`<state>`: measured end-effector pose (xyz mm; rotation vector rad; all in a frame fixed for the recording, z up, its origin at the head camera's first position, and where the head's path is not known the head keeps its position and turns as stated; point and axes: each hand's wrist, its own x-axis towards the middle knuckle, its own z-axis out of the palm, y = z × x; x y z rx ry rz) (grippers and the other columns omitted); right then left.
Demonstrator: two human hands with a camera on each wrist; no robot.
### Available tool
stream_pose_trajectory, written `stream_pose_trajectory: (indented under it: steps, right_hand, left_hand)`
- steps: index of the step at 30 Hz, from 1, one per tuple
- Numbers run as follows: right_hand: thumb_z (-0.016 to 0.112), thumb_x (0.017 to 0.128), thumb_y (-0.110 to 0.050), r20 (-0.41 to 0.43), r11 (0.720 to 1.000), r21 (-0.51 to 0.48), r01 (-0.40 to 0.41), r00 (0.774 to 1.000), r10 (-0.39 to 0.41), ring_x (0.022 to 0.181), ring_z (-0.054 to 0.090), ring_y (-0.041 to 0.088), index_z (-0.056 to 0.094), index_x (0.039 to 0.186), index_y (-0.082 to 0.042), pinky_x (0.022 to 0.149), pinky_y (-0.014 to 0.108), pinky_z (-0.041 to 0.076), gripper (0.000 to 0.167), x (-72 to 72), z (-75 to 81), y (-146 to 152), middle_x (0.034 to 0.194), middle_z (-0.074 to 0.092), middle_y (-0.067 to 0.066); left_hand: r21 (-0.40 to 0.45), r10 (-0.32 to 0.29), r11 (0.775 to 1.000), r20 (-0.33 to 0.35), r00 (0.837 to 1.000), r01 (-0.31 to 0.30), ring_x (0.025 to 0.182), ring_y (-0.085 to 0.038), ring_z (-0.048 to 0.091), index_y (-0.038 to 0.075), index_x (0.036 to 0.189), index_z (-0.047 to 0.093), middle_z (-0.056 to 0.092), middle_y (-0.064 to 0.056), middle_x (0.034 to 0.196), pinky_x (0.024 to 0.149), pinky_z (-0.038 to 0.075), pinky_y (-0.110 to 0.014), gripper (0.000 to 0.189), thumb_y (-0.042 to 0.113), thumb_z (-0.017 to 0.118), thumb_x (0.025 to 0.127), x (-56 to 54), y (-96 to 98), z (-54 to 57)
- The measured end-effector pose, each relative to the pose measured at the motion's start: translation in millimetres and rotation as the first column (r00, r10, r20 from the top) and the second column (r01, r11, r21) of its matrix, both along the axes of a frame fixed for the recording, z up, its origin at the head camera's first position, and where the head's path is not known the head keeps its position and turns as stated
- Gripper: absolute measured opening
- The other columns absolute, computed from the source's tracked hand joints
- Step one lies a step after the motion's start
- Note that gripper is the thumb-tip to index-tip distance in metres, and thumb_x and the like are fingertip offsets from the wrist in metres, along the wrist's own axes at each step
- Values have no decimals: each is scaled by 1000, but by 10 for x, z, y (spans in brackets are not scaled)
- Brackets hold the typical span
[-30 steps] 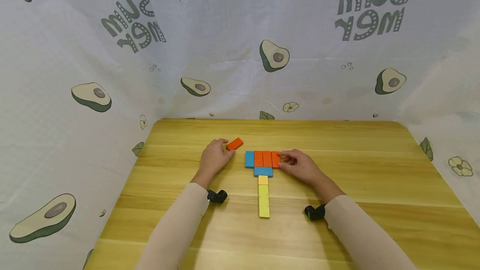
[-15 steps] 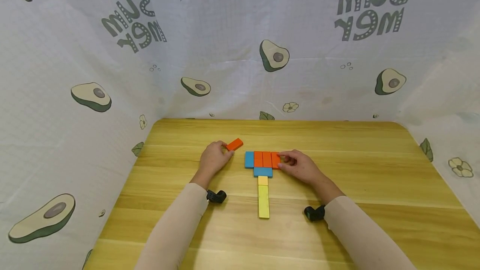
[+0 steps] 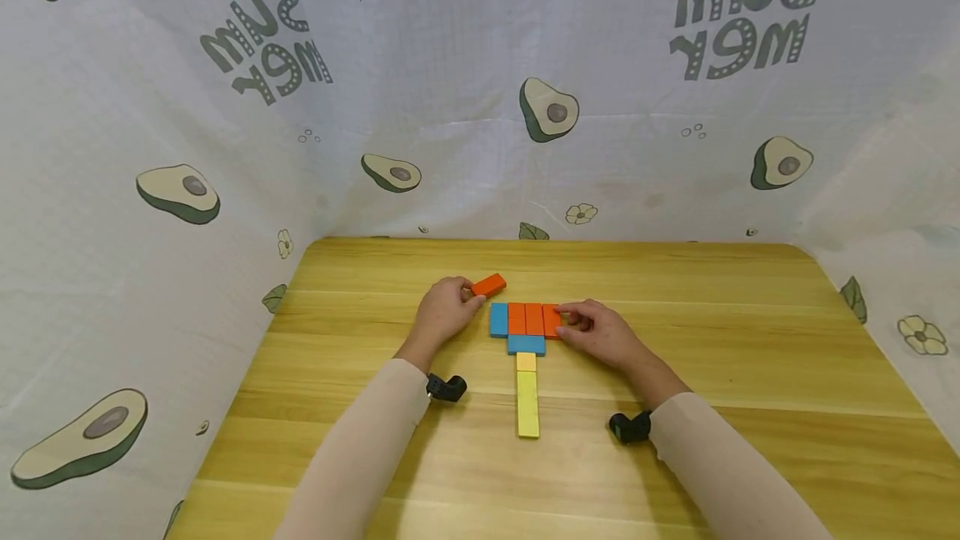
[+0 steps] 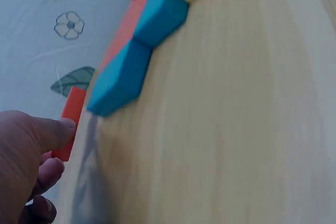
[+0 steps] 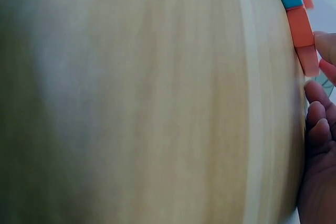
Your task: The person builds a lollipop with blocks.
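Note:
My left hand (image 3: pixel 444 309) pinches a loose orange block (image 3: pixel 489 285) between thumb and fingers, just behind and left of a flat arrangement of blocks. In the left wrist view, the thumb lies across this block's face. A blue block (image 3: pixel 498 320) forms the left end of the row, with several orange blocks (image 3: pixel 525 317) beside it. My right hand (image 3: pixel 602 333) holds the rightmost orange block (image 3: pixel 551 322) by its near and far ends, against the row. Below lie a crosswise blue block (image 3: pixel 527 345), a small pale yellow block (image 3: pixel 527 362) and a long yellow block (image 3: pixel 528 404).
The blocks lie on a wooden table (image 3: pixel 712 340). White cloth (image 3: pixel 465 107) with avocado prints hangs behind it and along both sides. A black wrist camera (image 3: pixel 447 388) sits on the left wrist, another black camera (image 3: pixel 630 427) on the right.
My left hand has moved right with the orange block, which is now near the upper left corner of the arrangement. The right hand and the arranged blocks have stayed in place.

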<state>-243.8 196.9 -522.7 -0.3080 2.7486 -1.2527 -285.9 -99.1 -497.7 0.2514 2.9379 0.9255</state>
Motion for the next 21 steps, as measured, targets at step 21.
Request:
stream_pose_trajectory:
  steps: [21]
  right_hand:
    - [77,97,-21,-4,1000,9,-28,1000,28,90,53,22,72,134,-7,82,36,46,40,-51,41,40,107,64,10]
  left_hand:
    - [146,-46,989,188,981,19,107,-27,67,8,133,71,73,-11,122,100,54,-43,39,34,65,105,-298,468,59]
